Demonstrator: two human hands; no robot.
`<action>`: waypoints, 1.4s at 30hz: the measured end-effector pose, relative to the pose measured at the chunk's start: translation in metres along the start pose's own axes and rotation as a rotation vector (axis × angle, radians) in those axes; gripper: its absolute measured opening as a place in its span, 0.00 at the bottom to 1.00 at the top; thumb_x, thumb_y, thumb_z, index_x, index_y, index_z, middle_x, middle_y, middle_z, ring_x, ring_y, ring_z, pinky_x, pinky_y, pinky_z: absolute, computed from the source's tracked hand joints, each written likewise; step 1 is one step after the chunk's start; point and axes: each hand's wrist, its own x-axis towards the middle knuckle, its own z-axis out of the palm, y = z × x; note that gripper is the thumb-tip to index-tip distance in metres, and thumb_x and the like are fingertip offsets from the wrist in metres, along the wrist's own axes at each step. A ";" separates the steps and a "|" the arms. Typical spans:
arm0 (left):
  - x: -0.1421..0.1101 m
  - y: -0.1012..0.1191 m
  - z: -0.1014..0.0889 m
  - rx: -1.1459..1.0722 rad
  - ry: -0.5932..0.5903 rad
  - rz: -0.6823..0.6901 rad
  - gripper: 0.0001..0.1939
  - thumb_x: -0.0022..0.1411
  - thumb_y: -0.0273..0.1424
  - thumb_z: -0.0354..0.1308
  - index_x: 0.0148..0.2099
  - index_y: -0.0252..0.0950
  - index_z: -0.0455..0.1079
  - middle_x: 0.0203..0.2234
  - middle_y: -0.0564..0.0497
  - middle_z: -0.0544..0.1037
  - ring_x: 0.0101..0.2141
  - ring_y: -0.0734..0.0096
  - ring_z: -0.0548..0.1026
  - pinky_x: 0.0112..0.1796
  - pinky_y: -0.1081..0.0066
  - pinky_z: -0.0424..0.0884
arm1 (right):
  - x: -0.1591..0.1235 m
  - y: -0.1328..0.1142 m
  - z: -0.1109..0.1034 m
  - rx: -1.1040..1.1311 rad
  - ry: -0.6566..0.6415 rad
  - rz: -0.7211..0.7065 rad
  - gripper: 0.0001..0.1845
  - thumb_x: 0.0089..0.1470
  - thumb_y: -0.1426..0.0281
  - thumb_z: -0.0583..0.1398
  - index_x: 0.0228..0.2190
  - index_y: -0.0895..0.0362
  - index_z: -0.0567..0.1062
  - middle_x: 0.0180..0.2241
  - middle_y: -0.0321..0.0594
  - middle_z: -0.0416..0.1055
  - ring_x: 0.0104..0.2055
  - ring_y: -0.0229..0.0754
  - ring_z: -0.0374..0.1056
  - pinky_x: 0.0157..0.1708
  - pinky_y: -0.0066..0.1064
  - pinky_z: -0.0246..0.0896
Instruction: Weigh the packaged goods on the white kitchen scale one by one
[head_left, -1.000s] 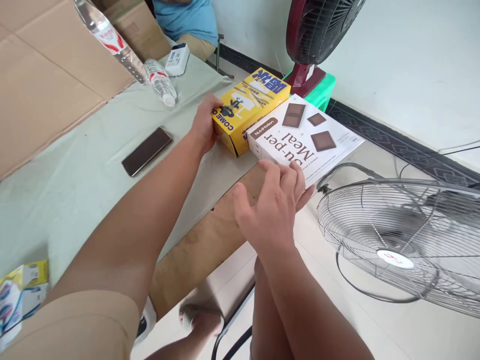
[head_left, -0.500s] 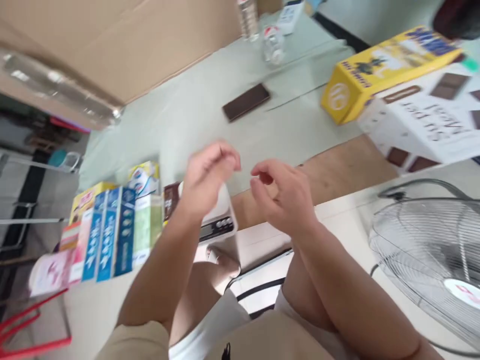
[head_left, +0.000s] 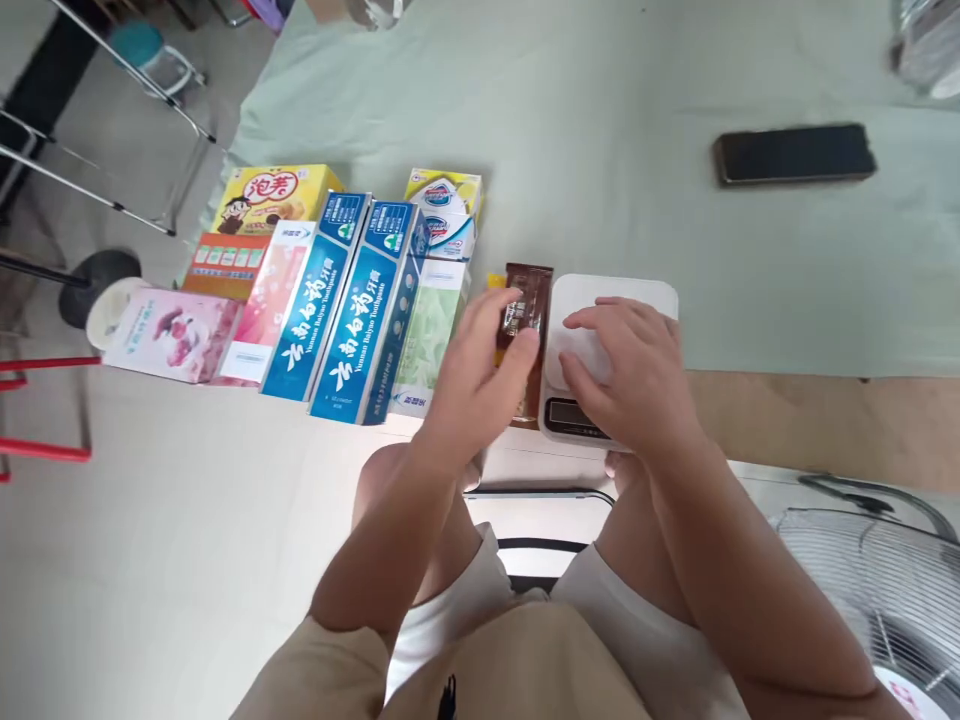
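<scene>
Scale, white with a dark display on its near side, sits at the near edge of the bench, just right of the centre of the frame. The right hand is over its right part, fingers and thumb spread apart with nothing gripped between them; whether the fingertips touch the top is hard to tell. Just to the left of the scale lies a brown packet, with a bit of yellow showing at its left side. The left hand partly covers this packet, its thumb and fingers apart; contact with the packet cannot be made out.

Further left, a group of boxes stands close together along the near edge: a green box with a yellow and white box behind it, two blue toothpaste boxes side by side and slanted, and a red and pink box. Beyond these are a yellow box with red lettering, an orange box and a pale pink box.

A dark phone lies flat in the upper right of the frame, with clear plastic in the corner. A fan shows at the lower right.
</scene>
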 end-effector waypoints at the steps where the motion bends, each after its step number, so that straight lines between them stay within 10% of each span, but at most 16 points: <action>1: 0.000 -0.001 0.001 -0.011 -0.022 -0.027 0.22 0.76 0.43 0.53 0.66 0.43 0.69 0.68 0.43 0.73 0.67 0.52 0.71 0.67 0.49 0.69 | 0.001 -0.005 0.004 -0.034 -0.040 -0.003 0.11 0.62 0.67 0.59 0.45 0.50 0.78 0.48 0.41 0.83 0.63 0.54 0.72 0.60 0.47 0.59; 9: -0.005 0.009 0.008 -0.112 0.024 -0.028 0.21 0.78 0.40 0.51 0.65 0.38 0.72 0.62 0.42 0.79 0.62 0.55 0.78 0.62 0.55 0.78 | -0.005 -0.018 0.018 -0.140 -0.151 -0.029 0.16 0.65 0.74 0.56 0.51 0.49 0.77 0.54 0.37 0.83 0.73 0.54 0.65 0.71 0.55 0.40; 15: 0.004 0.004 0.019 0.073 0.176 0.023 0.09 0.69 0.27 0.59 0.47 0.39 0.80 0.52 0.46 0.82 0.53 0.62 0.82 0.54 0.63 0.83 | -0.004 -0.022 0.026 -0.110 -0.065 0.025 0.15 0.69 0.71 0.54 0.51 0.49 0.77 0.41 0.36 0.86 0.70 0.49 0.69 0.69 0.48 0.46; 21: 0.006 0.003 0.023 0.043 0.340 0.129 0.11 0.66 0.22 0.58 0.45 0.43 0.76 0.48 0.47 0.79 0.52 0.63 0.80 0.49 0.63 0.84 | 0.002 -0.024 0.009 -0.107 0.000 0.023 0.20 0.65 0.71 0.57 0.53 0.43 0.79 0.63 0.35 0.76 0.70 0.49 0.68 0.64 0.48 0.58; 29: 0.005 0.016 0.045 0.015 0.199 0.340 0.05 0.67 0.27 0.59 0.45 0.40 0.73 0.42 0.47 0.78 0.45 0.65 0.79 0.46 0.63 0.81 | -0.014 0.010 -0.022 -0.058 0.010 0.036 0.21 0.67 0.67 0.53 0.51 0.44 0.83 0.63 0.42 0.76 0.56 0.51 0.79 0.57 0.51 0.72; 35: 0.015 0.013 0.043 0.115 0.268 0.340 0.03 0.68 0.28 0.58 0.41 0.42 0.72 0.38 0.49 0.80 0.40 0.65 0.78 0.43 0.61 0.78 | -0.033 0.033 -0.054 -0.088 -0.074 0.093 0.24 0.64 0.56 0.59 0.59 0.43 0.77 0.68 0.43 0.71 0.76 0.65 0.57 0.71 0.72 0.49; 42: 0.015 0.009 0.051 0.331 0.138 0.384 0.03 0.65 0.28 0.59 0.38 0.42 0.71 0.36 0.51 0.82 0.40 0.60 0.78 0.44 0.57 0.75 | -0.031 0.060 -0.054 0.013 0.094 0.207 0.16 0.60 0.62 0.61 0.48 0.52 0.82 0.54 0.47 0.82 0.65 0.58 0.73 0.64 0.57 0.68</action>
